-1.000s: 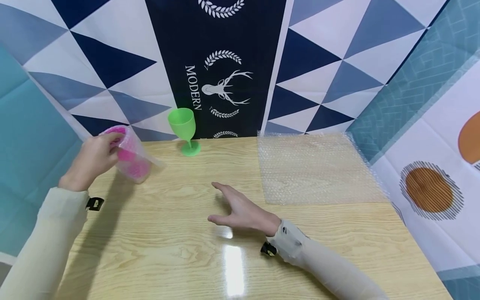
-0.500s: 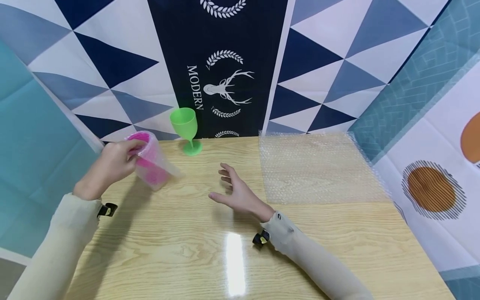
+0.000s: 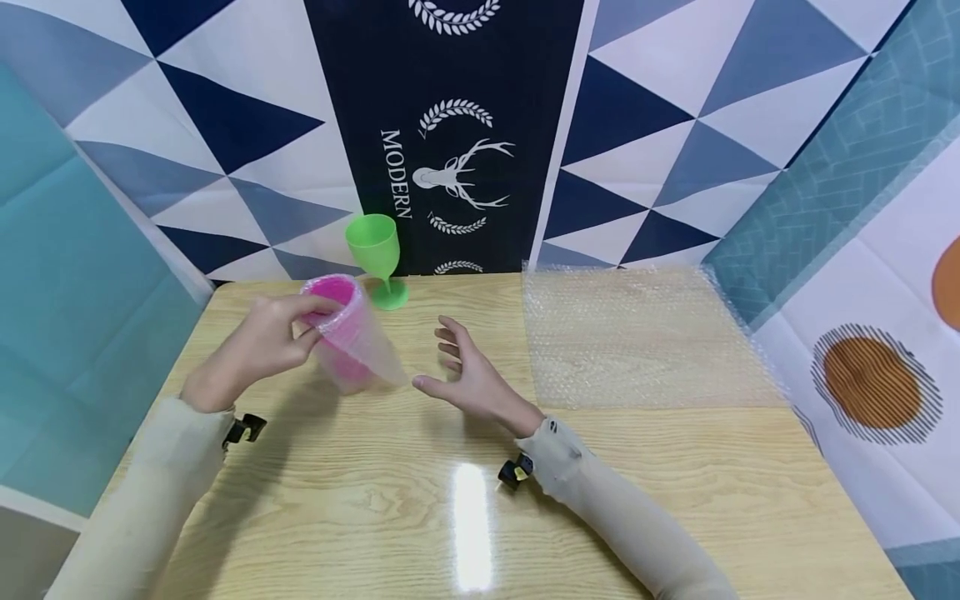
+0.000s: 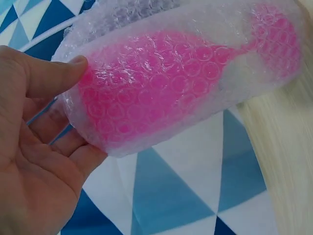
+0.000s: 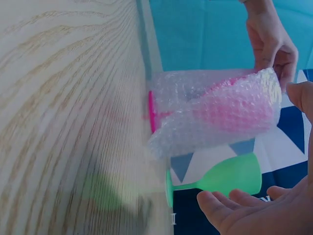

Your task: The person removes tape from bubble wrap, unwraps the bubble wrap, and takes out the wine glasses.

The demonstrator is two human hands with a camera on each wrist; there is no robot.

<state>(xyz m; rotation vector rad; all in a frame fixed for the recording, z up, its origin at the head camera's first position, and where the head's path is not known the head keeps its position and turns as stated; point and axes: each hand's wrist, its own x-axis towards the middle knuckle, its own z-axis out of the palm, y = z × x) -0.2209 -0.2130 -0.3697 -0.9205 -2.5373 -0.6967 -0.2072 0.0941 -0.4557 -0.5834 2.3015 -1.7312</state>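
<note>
My left hand (image 3: 262, 346) pinches the rim of a pink goblet (image 4: 146, 88) with thumb and fingers. Bubble wrap (image 5: 190, 132) goes round the goblet, and a loose flap of it sticks out to the right. The left wrist view shows the pink bowl, stem and foot through the wrap. To the right of the goblet is my right hand (image 3: 480, 379), fingers apart and holding nothing. A green goblet (image 3: 373, 246) stands upright at the table's back edge, behind the wrapped one.
A flat sheet of bubble wrap (image 3: 645, 342) lies on the back right of the wooden table (image 3: 360, 500). Patterned cloth (image 3: 465, 75) hangs behind the table, with more cloth at both sides.
My left hand has brought the wrapped pink goblet rightward from the far left, toward the table's middle. My right hand has shifted up slightly, fingers still spread. The green goblet stays put.
</note>
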